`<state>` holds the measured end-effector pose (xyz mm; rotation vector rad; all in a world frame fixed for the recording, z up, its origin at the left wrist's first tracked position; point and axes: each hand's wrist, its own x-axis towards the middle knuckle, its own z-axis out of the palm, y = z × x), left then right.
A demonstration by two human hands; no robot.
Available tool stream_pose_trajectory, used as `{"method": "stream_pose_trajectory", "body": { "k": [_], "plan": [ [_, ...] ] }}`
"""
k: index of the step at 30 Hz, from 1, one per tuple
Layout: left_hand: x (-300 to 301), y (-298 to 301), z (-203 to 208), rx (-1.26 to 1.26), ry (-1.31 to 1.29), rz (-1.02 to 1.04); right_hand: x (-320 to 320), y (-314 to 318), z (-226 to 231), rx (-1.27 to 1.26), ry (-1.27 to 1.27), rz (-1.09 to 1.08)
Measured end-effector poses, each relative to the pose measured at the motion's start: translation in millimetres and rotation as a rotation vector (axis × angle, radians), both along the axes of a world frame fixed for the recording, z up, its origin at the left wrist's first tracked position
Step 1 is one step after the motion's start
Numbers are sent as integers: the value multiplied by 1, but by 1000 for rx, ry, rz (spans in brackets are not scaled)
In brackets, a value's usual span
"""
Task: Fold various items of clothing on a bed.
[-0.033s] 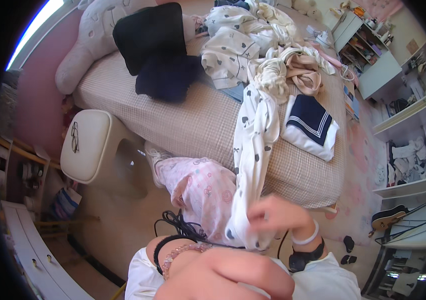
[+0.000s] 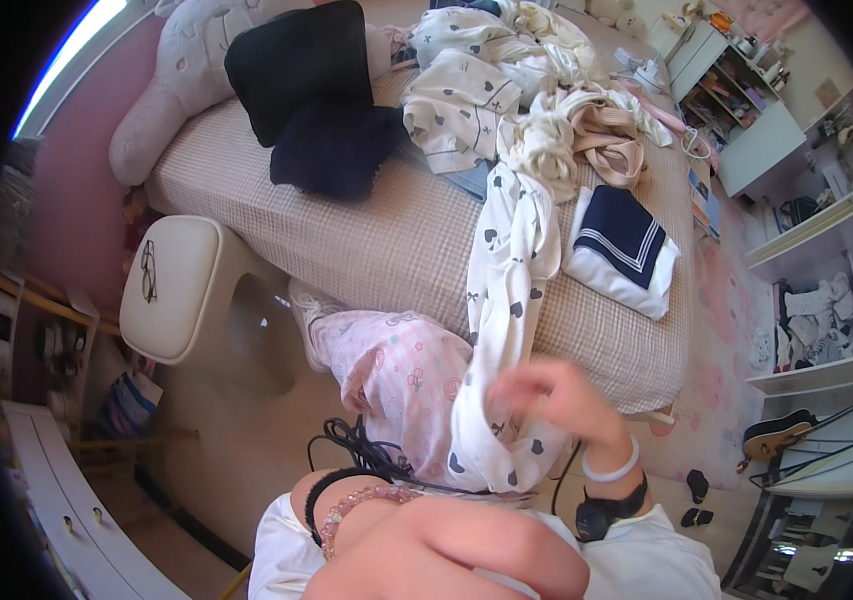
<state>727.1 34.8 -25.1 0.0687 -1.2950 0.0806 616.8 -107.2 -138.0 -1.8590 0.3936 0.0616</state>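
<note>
A long white cloth with dark hearts (image 2: 515, 235), seemingly pyjama fabric, hangs from the bed over its near edge down towards my lap. Its lower part bends in a loop beside my right hand (image 2: 557, 400), which wears a white bangle and a black watch. Those fingers are bent at the cloth and smeared by motion, so their grip is unclear. Close below, my left hand (image 2: 477, 540), with a beaded bracelet and black band, lies across my lap with fingers curled together. Whatever it may hold is hidden. Pink patterned fabric (image 2: 402, 385) lies behind the cloth.
On the bed (image 2: 347, 235) lie a folded sailor top (image 2: 622, 250), dark garments (image 2: 332, 150) and heaped clothes. A cream stool (image 2: 172, 290) carrying glasses stands left. Black cables (image 2: 367, 450) lie on the floor. Shelves and a guitar (image 2: 782, 435) are at right.
My right hand has risen slightly, away from my lap. The lower cloth has shifted and its loop shows more clearly. My left hand has hardly moved.
</note>
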Motion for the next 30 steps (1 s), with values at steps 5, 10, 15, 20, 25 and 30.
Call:
{"method": "stream_pose_trajectory", "body": {
  "k": [5, 10, 15, 20, 25, 30],
  "plan": [
    [-8, 18, 8, 378, 97, -149, 26, -99, -93, -381, -157, -782],
    [23, -29, -62, 623, 98, -114, 71, -121, -150, -74, -281, -707],
    [44, -49, -136, 1406, 125, 792, 81, 20, -65, -337, -534, -122],
    [58, -28, -137, 1587, 318, 50, 35, 50, -20, -386, -383, 547],
    [57, -9, -148, 1617, -207, 316, 14, 90, -2, -45, -295, 909],
    [67, 70, -160, 1053, 867, -10, 17, 46, 0, -30, -525, 319]
  ]
}}
